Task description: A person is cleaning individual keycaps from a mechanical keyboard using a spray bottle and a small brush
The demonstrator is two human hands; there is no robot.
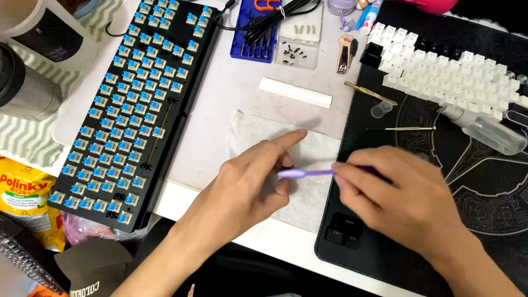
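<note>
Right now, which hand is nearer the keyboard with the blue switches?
Left. The left hand lies on the paper towel just right of the keyboard; the right hand sits farther right, over the black mat.

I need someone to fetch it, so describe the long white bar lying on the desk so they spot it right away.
Start at the black keyboard with blue switches and no keycaps, on the left. To its right, on the pale mat just below the blue screwdriver case, lies the long white bar. It is the only plain white strip there, far longer than the loose white keycaps on the right.
</note>
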